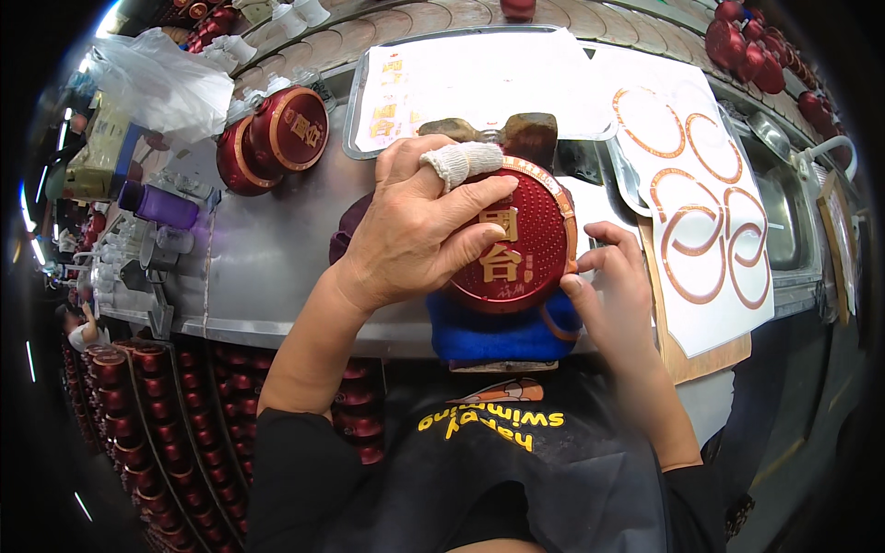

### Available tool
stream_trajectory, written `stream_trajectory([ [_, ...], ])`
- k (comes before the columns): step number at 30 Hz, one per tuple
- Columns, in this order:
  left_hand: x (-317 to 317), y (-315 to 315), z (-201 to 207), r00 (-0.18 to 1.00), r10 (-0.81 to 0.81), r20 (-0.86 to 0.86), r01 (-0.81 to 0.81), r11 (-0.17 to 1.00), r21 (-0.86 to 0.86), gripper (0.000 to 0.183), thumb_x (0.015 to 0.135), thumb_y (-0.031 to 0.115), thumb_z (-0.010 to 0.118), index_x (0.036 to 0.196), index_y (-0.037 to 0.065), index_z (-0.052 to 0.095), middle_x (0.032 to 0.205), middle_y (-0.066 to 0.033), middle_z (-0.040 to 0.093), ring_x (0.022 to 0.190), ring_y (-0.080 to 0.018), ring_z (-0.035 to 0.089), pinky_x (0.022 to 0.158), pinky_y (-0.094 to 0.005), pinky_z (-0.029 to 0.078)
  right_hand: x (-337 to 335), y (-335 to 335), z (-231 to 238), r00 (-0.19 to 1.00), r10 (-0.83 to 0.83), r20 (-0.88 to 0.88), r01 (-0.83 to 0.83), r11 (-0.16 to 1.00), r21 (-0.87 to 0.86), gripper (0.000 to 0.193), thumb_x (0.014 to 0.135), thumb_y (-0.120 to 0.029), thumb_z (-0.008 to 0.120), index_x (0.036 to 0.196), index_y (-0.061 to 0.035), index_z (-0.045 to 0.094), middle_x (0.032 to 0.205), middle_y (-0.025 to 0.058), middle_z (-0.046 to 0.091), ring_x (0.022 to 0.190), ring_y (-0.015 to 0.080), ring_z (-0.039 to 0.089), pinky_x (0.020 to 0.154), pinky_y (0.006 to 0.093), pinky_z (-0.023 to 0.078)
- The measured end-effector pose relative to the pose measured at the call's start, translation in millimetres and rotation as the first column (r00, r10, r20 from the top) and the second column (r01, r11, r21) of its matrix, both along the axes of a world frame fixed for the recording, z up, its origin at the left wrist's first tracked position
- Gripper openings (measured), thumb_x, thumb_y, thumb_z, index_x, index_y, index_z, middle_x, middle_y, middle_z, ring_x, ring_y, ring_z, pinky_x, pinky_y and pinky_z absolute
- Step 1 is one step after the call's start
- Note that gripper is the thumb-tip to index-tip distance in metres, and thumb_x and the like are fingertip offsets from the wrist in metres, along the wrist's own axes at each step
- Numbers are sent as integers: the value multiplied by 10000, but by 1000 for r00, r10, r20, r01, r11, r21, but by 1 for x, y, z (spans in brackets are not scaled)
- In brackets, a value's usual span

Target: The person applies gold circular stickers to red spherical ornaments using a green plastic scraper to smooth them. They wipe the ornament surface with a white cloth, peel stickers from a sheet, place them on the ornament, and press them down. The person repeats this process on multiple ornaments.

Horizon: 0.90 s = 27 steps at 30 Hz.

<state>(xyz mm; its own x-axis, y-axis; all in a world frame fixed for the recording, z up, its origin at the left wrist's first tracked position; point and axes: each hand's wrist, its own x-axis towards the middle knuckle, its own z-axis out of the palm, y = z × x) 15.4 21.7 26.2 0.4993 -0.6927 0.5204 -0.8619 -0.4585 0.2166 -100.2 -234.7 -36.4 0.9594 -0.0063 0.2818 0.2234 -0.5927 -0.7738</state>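
The left hand (419, 226) lies spread over a round red bottle (516, 249) with gold characters, fingers splayed across its face and one finger wrapped in white cloth, pressing it onto a blue pad (489, 336) at the near edge of the metal table (267, 249). The right hand (613, 295) pinches at the bottle's right rim, where a copper-coloured band (564, 207) already runs round the far and right part of the edge; the near part seems still to be pressed down. To the right, a sheet (710, 212) holds several more ring stickers unused. Two banded bottles (277, 138) stand far left, and rows of red bottles (138, 415) fill racks near left.
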Motion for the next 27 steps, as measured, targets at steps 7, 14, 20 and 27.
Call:
stream_trajectory([
  [7,0,-1,4,999,12,-51,-19,992,-123,308,918,283,722,1184,130,751,1224,-104,706,1222,-340,542,1098,-465,354,11,-1,16,991,106,-81,-75,943,324,111,920,-105,720,939,-49,625,1282,148,546,1176,224,560,981,342,449],
  [14,44,-30,10,972,-14,-236,-13,994,-112,186,942,291,688,1019,142,769,929,-147,670,1073,-358,551,999,-489,404,14,-14,42,960,205,-193,-67,833,549,78,949,-96,674,944,-53,610,1312,127,532,1198,184,506,1030,336,406],
  [20,60,-48,17,984,-60,-170,61,998,5,234,896,356,718,929,125,738,785,-141,606,980,-336,496,929,-442,412,11,-18,45,943,234,-236,-11,732,681,64,960,-89,649,941,-44,607,1270,120,540,1205,187,495,1046,337,387],
  [27,63,-56,20,968,-17,-251,61,984,169,316,874,414,727,911,100,710,875,-185,619,1112,-404,501,993,-497,394,13,-21,34,927,250,-279,-43,811,583,76,979,-91,638,944,-31,607,1236,137,549,1210,207,504,1048,358,394],
])
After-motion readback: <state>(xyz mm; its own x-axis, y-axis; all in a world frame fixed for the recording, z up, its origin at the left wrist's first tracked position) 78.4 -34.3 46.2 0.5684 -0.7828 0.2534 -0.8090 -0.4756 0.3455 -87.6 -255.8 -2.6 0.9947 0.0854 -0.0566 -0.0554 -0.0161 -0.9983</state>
